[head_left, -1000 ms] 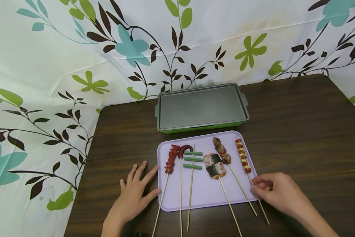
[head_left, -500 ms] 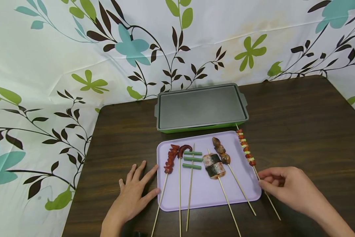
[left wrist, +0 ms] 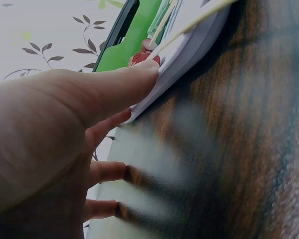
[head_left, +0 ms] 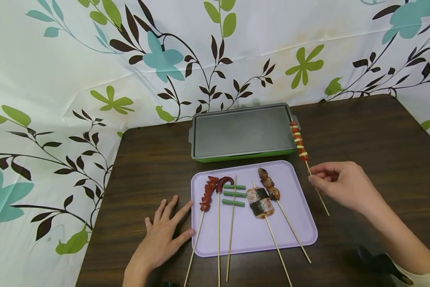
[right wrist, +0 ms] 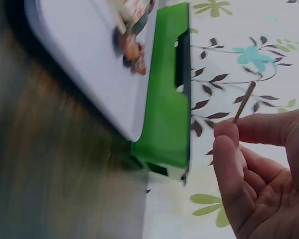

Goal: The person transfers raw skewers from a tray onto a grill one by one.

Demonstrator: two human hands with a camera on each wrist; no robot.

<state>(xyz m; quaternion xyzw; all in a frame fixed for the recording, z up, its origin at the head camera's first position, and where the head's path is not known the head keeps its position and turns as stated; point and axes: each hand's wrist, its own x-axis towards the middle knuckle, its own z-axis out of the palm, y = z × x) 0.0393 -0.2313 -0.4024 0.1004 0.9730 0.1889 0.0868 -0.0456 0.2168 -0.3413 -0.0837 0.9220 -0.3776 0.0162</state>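
Observation:
My right hand [head_left: 340, 183] pinches the stick of a skewer [head_left: 299, 141] threaded with red and pale green pieces. Its food end lies across the view of the right handle of the green griddle [head_left: 243, 129]; whether they touch I cannot tell. In the right wrist view, only the stick's tail [right wrist: 245, 101] shows above the fingers. Spread out at the left edge of the lilac tray [head_left: 290, 235], my left hand [head_left: 161, 235] rests with straight fingers on the table, thumb and index finger at the rim. Beside that thumb lies a skewer of red pieces [head_left: 208, 193].
On the tray also lie a curled tentacle skewer [head_left: 222, 183], a skewer of green sticks [head_left: 233, 193], a banded black-and-pink skewer [head_left: 259, 202] and a brown-chunk skewer [head_left: 269, 184]. Several sticks overhang the front rim. A leaf-patterned sheet [head_left: 236, 48] hangs behind the dark wooden table [head_left: 373, 159].
The right hand has lifted the red-and-green skewer off the tray's right side and carried it right, then away toward the griddle. The left hand has stayed in place.

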